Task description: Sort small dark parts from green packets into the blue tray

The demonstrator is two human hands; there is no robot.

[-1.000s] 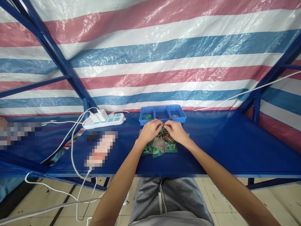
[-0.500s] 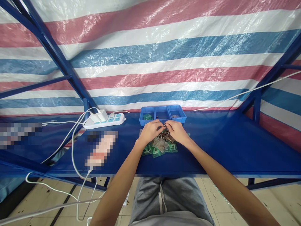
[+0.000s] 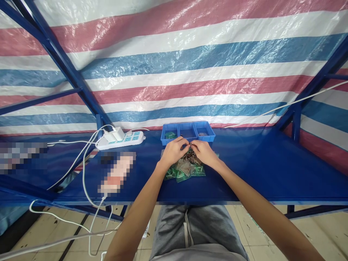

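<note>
My left hand [image 3: 176,149] and my right hand [image 3: 201,150] meet over a pile of small parts, their fingertips pinched close together. Something small and dark shows between the fingertips, too tiny to name. Beneath them lie loose brownish metal-looking pieces [image 3: 190,158]. Clear plastic bags [image 3: 185,167] and green packets [image 3: 183,176] spread along the near side of the pile. Just beyond my hands stands a blue three-compartment tray [image 3: 187,125]. Green pieces [image 3: 170,135] sit in its left compartment, and a few small pale pieces [image 3: 202,134] in its right one.
On the left of the blue table [image 3: 258,163] a white power strip [image 3: 122,141] holds plugged-in chargers. White cables [image 3: 85,170] loop down over the table's front edge. A blurred-out pinkish object [image 3: 118,172] lies nearer. Blue frame posts and a striped sheet [image 3: 190,87] close off the back.
My fingers have shifted slightly over the pile, and the right fingers now lie a little flatter. Both hands stay together in the same place.
</note>
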